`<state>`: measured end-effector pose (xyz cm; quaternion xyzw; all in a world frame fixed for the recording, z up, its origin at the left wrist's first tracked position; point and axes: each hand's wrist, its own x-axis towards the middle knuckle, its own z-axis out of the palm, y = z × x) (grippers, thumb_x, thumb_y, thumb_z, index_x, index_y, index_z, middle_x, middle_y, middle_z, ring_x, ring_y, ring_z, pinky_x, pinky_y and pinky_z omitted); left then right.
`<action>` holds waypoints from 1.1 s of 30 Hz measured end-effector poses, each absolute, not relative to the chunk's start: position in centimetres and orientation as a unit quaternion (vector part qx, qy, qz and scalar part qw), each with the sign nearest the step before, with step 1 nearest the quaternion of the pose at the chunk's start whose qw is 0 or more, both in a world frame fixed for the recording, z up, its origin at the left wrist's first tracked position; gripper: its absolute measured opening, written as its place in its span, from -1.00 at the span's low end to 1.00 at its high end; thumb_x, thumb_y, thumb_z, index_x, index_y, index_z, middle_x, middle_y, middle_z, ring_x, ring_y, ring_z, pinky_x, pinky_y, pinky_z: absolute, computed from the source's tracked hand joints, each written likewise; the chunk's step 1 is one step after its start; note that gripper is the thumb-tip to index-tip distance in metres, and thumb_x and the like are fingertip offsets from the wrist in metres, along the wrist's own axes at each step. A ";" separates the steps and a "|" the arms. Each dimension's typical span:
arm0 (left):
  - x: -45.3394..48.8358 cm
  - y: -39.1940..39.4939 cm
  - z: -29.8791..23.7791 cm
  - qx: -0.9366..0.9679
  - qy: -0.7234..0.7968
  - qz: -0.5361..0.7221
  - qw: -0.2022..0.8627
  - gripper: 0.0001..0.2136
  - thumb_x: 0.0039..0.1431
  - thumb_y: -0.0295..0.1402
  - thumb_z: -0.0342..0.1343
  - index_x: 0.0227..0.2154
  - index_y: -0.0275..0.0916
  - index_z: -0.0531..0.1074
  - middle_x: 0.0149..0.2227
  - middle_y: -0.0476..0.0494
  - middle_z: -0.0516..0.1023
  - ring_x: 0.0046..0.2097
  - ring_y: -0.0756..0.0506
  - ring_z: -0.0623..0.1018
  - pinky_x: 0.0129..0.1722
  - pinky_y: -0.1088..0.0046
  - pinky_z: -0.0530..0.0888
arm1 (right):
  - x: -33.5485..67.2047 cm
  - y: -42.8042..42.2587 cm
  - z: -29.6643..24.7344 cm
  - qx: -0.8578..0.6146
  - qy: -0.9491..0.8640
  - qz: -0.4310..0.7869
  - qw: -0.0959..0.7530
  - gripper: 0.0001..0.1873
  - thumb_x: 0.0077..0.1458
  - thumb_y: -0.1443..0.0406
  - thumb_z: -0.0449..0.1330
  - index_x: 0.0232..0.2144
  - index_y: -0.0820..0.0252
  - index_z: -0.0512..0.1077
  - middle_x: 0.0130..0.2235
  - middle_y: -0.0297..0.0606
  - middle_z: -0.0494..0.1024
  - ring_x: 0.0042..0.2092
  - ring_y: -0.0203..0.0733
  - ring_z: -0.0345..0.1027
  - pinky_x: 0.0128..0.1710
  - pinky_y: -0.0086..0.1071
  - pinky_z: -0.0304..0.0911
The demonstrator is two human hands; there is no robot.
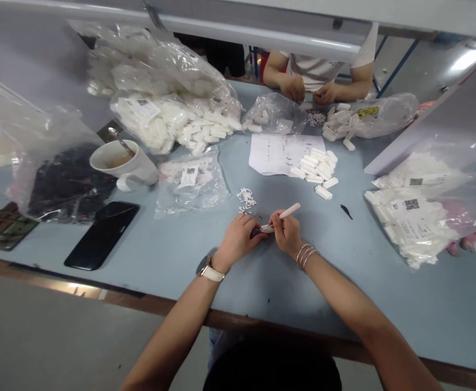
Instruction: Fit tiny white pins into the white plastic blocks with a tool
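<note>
My left hand (238,239), wearing a watch, is closed on a small white plastic piece (267,228). A dark bit (255,232) shows at its fingertips, too small to name. Gripped in my right hand (287,234) is a slim, pen-like tool with a white handle (290,210), slanting up and to the right. Its tip meets the white piece between my hands, but my fingers partly hide that end. Just beyond my left hand lies a scatter of tiny white parts (246,199).
A pile of white plastic pieces (317,165) rests partly on a paper sheet (268,155). Bags of white parts (168,122) stand at the back left, others (415,222) at right. A mug (134,171) and phone (101,236) are left. Across the table, another person's hands (309,91) work.
</note>
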<state>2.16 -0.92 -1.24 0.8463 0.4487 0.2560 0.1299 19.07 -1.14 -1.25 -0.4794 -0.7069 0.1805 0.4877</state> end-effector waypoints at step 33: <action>2.3 -1.0 -1.1 0.856 0.437 0.255 0.103 -0.86 0.13 -0.30 0.18 -0.31 -0.25 0.45 -0.39 -0.13 0.47 -0.29 -0.14 0.43 -0.30 0.31 0.44 | 18.9 -1.0 -1.1 -0.465 -0.724 0.168 0.480 -0.66 0.29 0.18 -0.12 -0.43 0.17 0.32 -0.51 -0.29 0.43 -0.49 -0.29 0.32 -0.43 -0.43 0.23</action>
